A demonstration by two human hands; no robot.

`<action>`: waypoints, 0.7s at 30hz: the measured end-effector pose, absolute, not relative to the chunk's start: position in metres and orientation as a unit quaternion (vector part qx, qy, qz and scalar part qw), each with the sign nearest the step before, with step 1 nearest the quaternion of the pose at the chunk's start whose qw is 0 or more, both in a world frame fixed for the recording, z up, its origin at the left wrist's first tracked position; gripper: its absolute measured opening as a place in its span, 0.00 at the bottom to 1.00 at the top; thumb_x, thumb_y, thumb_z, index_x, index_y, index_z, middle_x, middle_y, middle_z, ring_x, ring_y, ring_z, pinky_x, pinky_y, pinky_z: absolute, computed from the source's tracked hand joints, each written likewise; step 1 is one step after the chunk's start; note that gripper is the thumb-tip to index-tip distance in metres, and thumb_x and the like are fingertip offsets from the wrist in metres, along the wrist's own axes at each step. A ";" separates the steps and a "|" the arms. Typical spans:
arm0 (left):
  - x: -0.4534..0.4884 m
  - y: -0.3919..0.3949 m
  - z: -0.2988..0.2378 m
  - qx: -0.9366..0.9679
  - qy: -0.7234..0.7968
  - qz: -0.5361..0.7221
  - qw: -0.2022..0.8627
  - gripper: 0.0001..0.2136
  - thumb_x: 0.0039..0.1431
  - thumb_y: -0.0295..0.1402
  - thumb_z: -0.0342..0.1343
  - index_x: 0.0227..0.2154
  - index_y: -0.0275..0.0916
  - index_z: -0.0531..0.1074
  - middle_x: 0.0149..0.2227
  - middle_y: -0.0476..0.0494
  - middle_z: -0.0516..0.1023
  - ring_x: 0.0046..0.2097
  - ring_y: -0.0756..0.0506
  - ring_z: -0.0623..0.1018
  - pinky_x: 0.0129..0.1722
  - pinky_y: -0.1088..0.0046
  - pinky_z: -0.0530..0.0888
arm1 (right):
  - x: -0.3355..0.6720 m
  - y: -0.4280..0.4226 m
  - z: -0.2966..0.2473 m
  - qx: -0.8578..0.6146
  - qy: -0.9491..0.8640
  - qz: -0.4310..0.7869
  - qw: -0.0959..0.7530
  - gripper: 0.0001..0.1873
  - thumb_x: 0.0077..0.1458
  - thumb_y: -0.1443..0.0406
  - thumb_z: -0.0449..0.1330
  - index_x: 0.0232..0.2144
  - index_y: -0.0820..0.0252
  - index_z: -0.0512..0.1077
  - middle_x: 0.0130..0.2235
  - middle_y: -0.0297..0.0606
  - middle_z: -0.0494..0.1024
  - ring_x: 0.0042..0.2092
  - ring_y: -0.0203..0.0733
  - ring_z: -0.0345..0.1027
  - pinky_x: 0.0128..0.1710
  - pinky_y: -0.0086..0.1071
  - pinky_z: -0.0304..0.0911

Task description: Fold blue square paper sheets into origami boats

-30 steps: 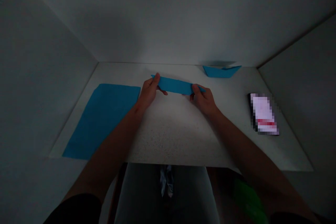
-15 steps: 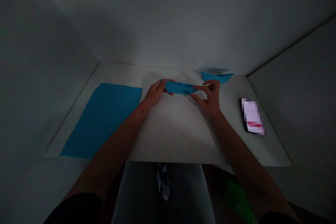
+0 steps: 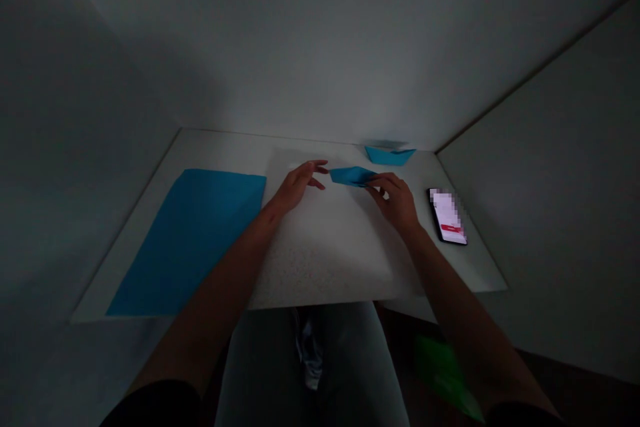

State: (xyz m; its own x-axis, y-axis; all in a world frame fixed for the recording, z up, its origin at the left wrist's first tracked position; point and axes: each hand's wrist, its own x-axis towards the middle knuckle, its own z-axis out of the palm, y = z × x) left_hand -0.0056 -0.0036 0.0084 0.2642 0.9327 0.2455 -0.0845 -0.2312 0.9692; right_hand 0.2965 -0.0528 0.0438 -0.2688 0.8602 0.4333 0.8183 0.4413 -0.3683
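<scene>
A folded blue paper boat is pinched at its right end by my right hand, over the middle of the white table. Just off its left end is my left hand, fingers apart and holding nothing. Another blue paper boat stands by the back wall, beyond my right hand. Flat blue paper lies on the left of the table, partly covered by my left forearm.
A phone with a lit screen lies on the right of the white table. Walls rise behind and on both sides. Something green is below the table at right.
My left hand has let go of the paper boat, its fingers now apart. The right hand keeps hold, and the boat has turned slightly. The camera view has shifted.
</scene>
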 end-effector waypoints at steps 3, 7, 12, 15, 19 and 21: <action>-0.007 -0.001 0.004 0.597 0.374 0.508 0.496 0.38 0.68 0.69 0.47 0.55 0.38 0.79 0.49 0.35 0.85 0.34 0.47 0.84 0.40 0.68 0.80 | 0.330 -0.050 0.057 -0.562 -0.766 0.033 0.310 0.10 0.69 0.59 0.62 0.43 0.51 0.84 0.46 0.42 0.85 0.40 0.46 0.76 0.46 0.43 0.71; -0.007 0.000 0.001 0.605 0.378 0.504 0.486 0.37 0.68 0.68 0.48 0.51 0.36 0.80 0.43 0.37 0.84 0.32 0.48 0.82 0.38 0.69 0.78 | 0.375 -0.030 0.069 -0.605 -0.739 0.027 0.293 0.11 0.68 0.58 0.63 0.43 0.55 0.84 0.44 0.44 0.84 0.37 0.45 0.75 0.42 0.42 0.71; -0.007 -0.005 0.002 0.644 0.368 0.479 0.470 0.35 0.69 0.66 0.50 0.49 0.35 0.80 0.42 0.37 0.84 0.33 0.48 0.80 0.38 0.70 0.78 | 0.392 -0.035 0.077 -0.649 -0.698 0.017 0.302 0.13 0.65 0.58 0.66 0.48 0.55 0.83 0.53 0.49 0.80 0.33 0.42 0.73 0.41 0.45 0.73; -0.009 -0.006 0.003 0.669 0.372 0.459 0.451 0.32 0.70 0.63 0.51 0.47 0.34 0.80 0.42 0.36 0.84 0.33 0.48 0.80 0.36 0.71 0.77 | 0.363 -0.079 0.099 -0.611 -0.691 0.061 0.381 0.15 0.63 0.55 0.67 0.48 0.53 0.82 0.50 0.45 0.80 0.32 0.41 0.71 0.37 0.43 0.73; -0.011 -0.006 0.001 0.693 0.399 0.430 0.420 0.27 0.72 0.58 0.50 0.46 0.37 0.79 0.39 0.40 0.84 0.32 0.48 0.79 0.35 0.71 0.76 | 0.282 -0.170 0.150 -0.484 -0.695 0.220 0.485 0.13 0.67 0.56 0.66 0.53 0.43 0.80 0.38 0.36 0.79 0.32 0.42 0.71 0.31 0.39 0.71; -0.010 -0.007 0.004 0.709 0.420 0.421 0.379 0.24 0.72 0.55 0.50 0.44 0.37 0.79 0.38 0.40 0.84 0.33 0.47 0.79 0.36 0.71 0.75 | 0.240 -0.215 0.175 -0.413 -0.706 0.273 0.506 0.19 0.68 0.56 0.64 0.60 0.36 0.77 0.35 0.35 0.79 0.31 0.44 0.72 0.29 0.40 0.71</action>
State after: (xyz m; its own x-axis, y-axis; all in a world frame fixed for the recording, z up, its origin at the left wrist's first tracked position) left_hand -0.0101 -0.0070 0.0035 0.2925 0.9144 0.2797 0.2756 -0.3607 0.8910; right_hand 0.2403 -0.2147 0.1751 -0.1464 0.8599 0.4890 0.3079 0.5094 -0.8036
